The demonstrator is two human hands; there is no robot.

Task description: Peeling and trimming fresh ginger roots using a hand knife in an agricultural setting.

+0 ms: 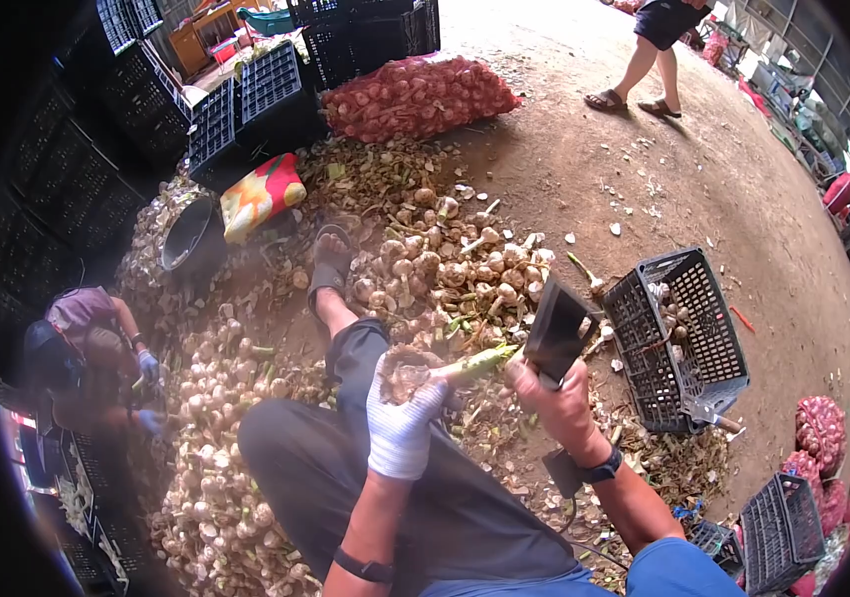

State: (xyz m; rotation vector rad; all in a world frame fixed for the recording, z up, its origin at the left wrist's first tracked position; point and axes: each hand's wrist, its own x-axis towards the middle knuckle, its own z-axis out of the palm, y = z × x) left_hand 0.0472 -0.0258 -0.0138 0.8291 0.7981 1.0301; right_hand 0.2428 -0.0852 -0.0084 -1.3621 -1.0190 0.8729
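Observation:
My left hand (404, 433), in a white knit glove, grips a garlic bulb (404, 375) over my thigh. The bulb's green stem (475, 364) points right towards my bare right hand (560, 407). That hand is closed around a dark, broad-bladed tool (560, 328), which looks like a cleaver, with its flat face turned up. The stem's tip is close to the tool and the right-hand fingers; whether they touch cannot be told. Beyond my hands, a heap of untrimmed garlic (469, 261) lies on the ground beside my sandaled foot (331, 265).
A black plastic crate (634, 373) holding a few bulbs stands right, with a wooden-handled blade (716, 419) at its near edge. Left lies a garlic pile (208, 448), where a gloved co-worker (96, 351) sits. A red mesh sack (417, 97) lies ahead; a person's legs (645, 74) are farther off.

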